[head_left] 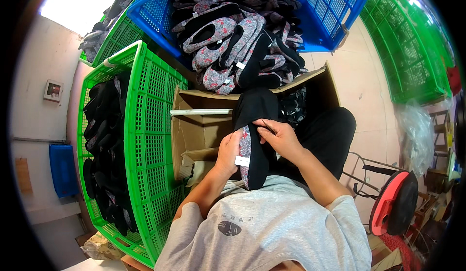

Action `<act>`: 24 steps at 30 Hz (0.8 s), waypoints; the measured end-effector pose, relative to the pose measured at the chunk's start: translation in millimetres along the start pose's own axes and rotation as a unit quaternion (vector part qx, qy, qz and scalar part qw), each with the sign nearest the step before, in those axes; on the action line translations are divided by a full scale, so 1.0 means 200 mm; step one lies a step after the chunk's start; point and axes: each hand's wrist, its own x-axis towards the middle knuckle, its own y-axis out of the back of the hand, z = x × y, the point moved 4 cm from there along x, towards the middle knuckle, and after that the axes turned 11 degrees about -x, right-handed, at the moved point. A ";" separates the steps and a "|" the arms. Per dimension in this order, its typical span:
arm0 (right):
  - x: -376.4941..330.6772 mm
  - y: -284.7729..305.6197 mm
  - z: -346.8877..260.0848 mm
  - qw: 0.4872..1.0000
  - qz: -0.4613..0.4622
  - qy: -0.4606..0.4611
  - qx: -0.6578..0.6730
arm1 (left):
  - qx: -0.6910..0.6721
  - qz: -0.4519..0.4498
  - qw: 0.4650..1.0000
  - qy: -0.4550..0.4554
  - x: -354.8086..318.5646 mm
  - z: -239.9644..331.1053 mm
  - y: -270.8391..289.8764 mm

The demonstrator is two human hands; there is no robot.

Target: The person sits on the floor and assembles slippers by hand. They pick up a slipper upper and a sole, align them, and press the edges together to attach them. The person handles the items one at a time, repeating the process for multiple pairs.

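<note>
A floral-print slipper (245, 147) with a black sole and a white tag rests upright along my thigh, in front of my grey shirt. My left hand (228, 152) is closed on its left side, fingers partly hidden behind it. At the slipper's upper end, my right hand (281, 137) is pinched, with a thin dark tool (268, 127) between its fingers; its exact kind is too small to tell.
A cardboard box (201, 132) with a pale rod across it stands before me. Beyond it, a blue crate (335, 16) bears a heap of floral slippers (208, 35). Dark slippers (107, 149) fill a green crate (153, 149) at left. A red-and-black round seat (393, 203) is at right.
</note>
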 end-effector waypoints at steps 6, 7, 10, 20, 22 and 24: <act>0.01 0.01 -0.06 0.997 -0.048 0.002 -0.067 | 0.030 -0.003 1.000 0.001 -0.01 0.00 -0.02; 0.01 0.02 -0.07 0.994 -0.067 0.002 -0.092 | 0.041 -0.009 0.999 0.000 -0.01 0.00 -0.02; 0.02 0.05 -0.13 0.985 -0.125 -0.006 -0.117 | 0.056 -0.037 0.998 -0.002 -0.02 -0.01 -0.01; -0.06 0.12 0.05 0.994 -0.041 0.063 0.077 | -0.094 0.048 0.983 -0.149 -0.08 0.23 -0.08; -0.06 0.12 0.07 0.991 -0.037 0.086 0.092 | -0.096 0.043 0.982 -0.156 -0.08 0.24 -0.07; -0.08 0.12 0.06 0.990 -0.013 0.077 0.116 | -0.094 0.049 0.983 -0.149 -0.07 0.24 -0.06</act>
